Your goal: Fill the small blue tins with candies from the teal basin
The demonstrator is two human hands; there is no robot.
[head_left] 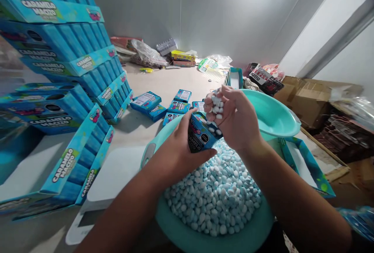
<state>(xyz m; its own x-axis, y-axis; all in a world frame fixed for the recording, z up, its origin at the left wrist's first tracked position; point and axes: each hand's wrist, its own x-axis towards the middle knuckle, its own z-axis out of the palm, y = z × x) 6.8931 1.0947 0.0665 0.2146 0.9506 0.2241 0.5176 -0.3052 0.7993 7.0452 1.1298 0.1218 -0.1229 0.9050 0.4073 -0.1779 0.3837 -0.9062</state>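
My left hand grips a small blue candy box, held open end up over a teal basin filled with white and pale blue candies. My right hand is cupped around a handful of the same candies, right above the box's mouth, with some candies resting at the opening. Both hands hover above the heap in the basin.
Stacks of blue "Caramelo Macizo" display cartons stand at the left. Small blue boxes lie on the table behind the basin. A second teal basin sits to the right, brown cardboard boxes beyond it. A white scale lies under the basin's left.
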